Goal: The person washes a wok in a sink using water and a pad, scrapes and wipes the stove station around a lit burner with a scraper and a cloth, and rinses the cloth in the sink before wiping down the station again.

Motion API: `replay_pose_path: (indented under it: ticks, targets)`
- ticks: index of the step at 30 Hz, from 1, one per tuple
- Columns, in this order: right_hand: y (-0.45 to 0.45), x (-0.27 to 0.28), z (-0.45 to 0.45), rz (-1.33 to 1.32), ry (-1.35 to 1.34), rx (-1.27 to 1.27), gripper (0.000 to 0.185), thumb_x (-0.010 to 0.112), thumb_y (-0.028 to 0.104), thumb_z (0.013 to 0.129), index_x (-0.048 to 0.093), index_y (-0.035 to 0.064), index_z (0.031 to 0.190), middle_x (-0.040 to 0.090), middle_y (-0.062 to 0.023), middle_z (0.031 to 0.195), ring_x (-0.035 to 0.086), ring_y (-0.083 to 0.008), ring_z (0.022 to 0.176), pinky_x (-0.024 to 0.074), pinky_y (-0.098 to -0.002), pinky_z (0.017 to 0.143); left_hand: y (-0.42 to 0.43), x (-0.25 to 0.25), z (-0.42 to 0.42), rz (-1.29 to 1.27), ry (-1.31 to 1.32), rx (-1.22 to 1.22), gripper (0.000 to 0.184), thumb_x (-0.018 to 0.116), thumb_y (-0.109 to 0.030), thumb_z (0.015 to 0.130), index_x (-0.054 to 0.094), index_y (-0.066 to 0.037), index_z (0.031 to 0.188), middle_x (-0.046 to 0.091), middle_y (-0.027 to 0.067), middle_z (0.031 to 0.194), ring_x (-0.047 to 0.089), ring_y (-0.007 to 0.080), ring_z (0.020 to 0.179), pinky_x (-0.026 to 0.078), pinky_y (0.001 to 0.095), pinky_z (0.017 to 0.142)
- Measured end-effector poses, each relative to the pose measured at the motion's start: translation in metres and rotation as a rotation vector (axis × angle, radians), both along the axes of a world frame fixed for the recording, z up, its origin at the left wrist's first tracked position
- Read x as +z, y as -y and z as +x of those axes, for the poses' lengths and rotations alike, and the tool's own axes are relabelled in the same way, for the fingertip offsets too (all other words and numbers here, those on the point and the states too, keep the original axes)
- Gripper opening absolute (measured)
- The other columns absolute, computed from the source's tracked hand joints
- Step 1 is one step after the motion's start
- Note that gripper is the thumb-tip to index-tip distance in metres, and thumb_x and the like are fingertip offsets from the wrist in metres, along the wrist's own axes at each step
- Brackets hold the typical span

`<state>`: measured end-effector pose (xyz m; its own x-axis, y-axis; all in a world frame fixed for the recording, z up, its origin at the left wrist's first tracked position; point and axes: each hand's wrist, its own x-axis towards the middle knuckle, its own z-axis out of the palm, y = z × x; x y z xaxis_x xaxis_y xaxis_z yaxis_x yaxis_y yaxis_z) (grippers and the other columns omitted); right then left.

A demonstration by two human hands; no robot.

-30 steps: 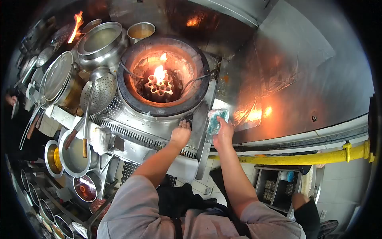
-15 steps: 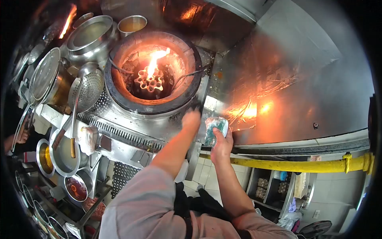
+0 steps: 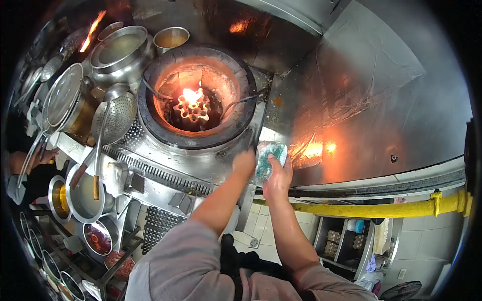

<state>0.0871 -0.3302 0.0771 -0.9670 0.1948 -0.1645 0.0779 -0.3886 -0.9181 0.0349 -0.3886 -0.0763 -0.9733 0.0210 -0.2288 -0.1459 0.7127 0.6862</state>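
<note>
My right hand [image 3: 279, 178] grips a soapy green sponge [image 3: 271, 156], thumb on its face, beside the metal wall. To its left, my left hand [image 3: 244, 162] is on or just over the right edge of the steel stove top [image 3: 221, 165]; its fingers are blurred and partly hidden, so what they touch is unclear. Beyond both hands, the round burner [image 3: 197, 140] has a flame burning over its star-shaped core [image 3: 193, 108]. Two bent metal rods lie over the burner's rim.
A perforated ladle [image 3: 116, 119], a strainer [image 3: 64, 95] and a large pot [image 3: 120, 70] stand left of the burner. Another person's hand [image 3: 46, 156] shows at far left. A yellow pipe [image 3: 351, 208] crosses at right, above crates [image 3: 346, 241].
Since a second ago, my left hand has moved from below the burner rim to the stove's right edge, close to the sponge. My right hand still holds the sponge. The flame has changed shape.
</note>
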Motion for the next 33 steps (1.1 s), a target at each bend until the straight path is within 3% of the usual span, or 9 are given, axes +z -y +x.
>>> replay_pose_path:
  ticks: [4, 8, 13, 15, 21, 22, 26, 29, 33]
  targets:
    - [-0.003, 0.007, 0.0, -0.011, -0.002, 0.033, 0.032, 0.056, -0.002, 0.083, 0.053, 0.0026, 0.114, 0.062, -0.0077, 0.103, 0.061, -0.0188, 0.092, 0.0495, -0.0323, 0.081, -0.005, 0.019, 0.061, -0.168, 0.114, 0.038, 0.045, 0.041, -0.016, 0.091, 0.04, -0.005, 0.135, 0.056, 0.0283, 0.115, 0.065, 0.0411, 0.094, 0.053, 0.0475, 0.077]
    - [-0.002, 0.004, -0.002, 0.01, 0.011, 0.012, 0.031, 0.056, -0.002, 0.083, 0.053, 0.0025, 0.114, 0.062, -0.0078, 0.103, 0.061, -0.0186, 0.091, 0.0494, -0.032, 0.08, 0.003, 0.013, -0.04, -0.261, -0.079, -0.022, 0.042, 0.045, -0.018, 0.089, 0.05, -0.006, 0.129, 0.051, 0.0315, 0.124, 0.063, 0.0459, 0.092, 0.054, 0.0445, 0.071]
    - [-0.002, 0.001, 0.002, 0.011, 0.022, 0.014, 0.032, 0.056, -0.001, 0.083, 0.051, 0.0034, 0.115, 0.061, -0.0059, 0.101, 0.061, -0.0178, 0.088, 0.0506, -0.0315, 0.076, 0.028, 0.012, 0.021, -0.518, 0.232, -0.129, 0.049, 0.039, -0.021, 0.094, 0.039, -0.006, 0.141, 0.037, 0.0338, 0.138, 0.051, 0.058, 0.106, 0.049, 0.0611, 0.073]
    - [-0.004, 0.005, 0.006, 0.025, 0.02, 0.016, 0.033, 0.056, -0.001, 0.083, 0.051, 0.0033, 0.115, 0.061, -0.0057, 0.101, 0.061, -0.0177, 0.088, 0.0505, -0.0317, 0.077, 0.069, -0.028, 0.08, -0.786, 0.128, -0.01, 0.038, 0.041, -0.022, 0.094, 0.051, -0.003, 0.124, 0.049, 0.0305, 0.127, 0.058, 0.0417, 0.104, 0.049, 0.0523, 0.079]
    - [0.006, -0.002, 0.002, -0.011, 0.062, 0.061, 0.034, 0.056, -0.001, 0.083, 0.051, 0.0031, 0.116, 0.062, -0.0079, 0.105, 0.063, -0.0194, 0.092, 0.0512, -0.0325, 0.077, 0.072, -0.002, 0.046, -0.515, 0.143, -0.299, 0.039, 0.046, -0.026, 0.088, 0.059, -0.004, 0.117, 0.054, 0.018, 0.125, 0.053, 0.0394, 0.111, 0.042, 0.0515, 0.089]
    - [0.007, -0.008, -0.003, 0.006, 0.054, 0.085, 0.034, 0.056, 0.0, 0.083, 0.051, 0.0032, 0.117, 0.062, -0.008, 0.105, 0.063, -0.0198, 0.09, 0.0515, -0.0327, 0.076, 0.039, -0.071, 0.018, -0.442, -0.062, -0.103, 0.036, 0.048, -0.027, 0.087, 0.064, -0.008, 0.112, 0.055, 0.0142, 0.128, 0.051, 0.0357, 0.115, 0.043, 0.0471, 0.089]
    - [0.025, -0.017, -0.045, 0.002, 0.046, 0.082, 0.027, 0.054, 0.003, 0.085, 0.052, 0.0042, 0.112, 0.063, -0.0083, 0.101, 0.064, -0.0207, 0.083, 0.0524, -0.0333, 0.073, 0.012, -0.015, -0.042, -0.442, -0.017, -0.189, 0.034, 0.044, -0.03, 0.09, 0.068, -0.014, 0.109, 0.055, 0.0139, 0.129, 0.057, 0.0328, 0.111, 0.047, 0.0452, 0.085]
    - [0.02, -0.012, -0.057, -0.053, 0.07, 0.155, 0.028, 0.056, 0.002, 0.084, 0.054, 0.0034, 0.111, 0.063, -0.0077, 0.101, 0.063, -0.0194, 0.084, 0.0515, -0.032, 0.073, 0.059, 0.018, 0.019, -0.587, 0.182, -0.588, 0.032, 0.046, -0.027, 0.091, 0.067, -0.017, 0.112, 0.063, 0.0091, 0.119, 0.059, 0.0266, 0.112, 0.046, 0.0468, 0.087]
    - [0.022, -0.024, -0.073, 0.141, -0.008, 0.108, 0.026, 0.061, 0.001, 0.081, 0.057, 0.002, 0.107, 0.064, -0.0069, 0.098, 0.061, -0.0153, 0.084, 0.0496, -0.03, 0.072, 0.148, -0.005, 0.09, -0.708, 0.08, -0.616, 0.022, 0.054, -0.017, 0.085, 0.07, -0.014, 0.099, 0.069, 0.01, 0.096, 0.067, 0.0276, 0.089, 0.054, 0.0415, 0.074]
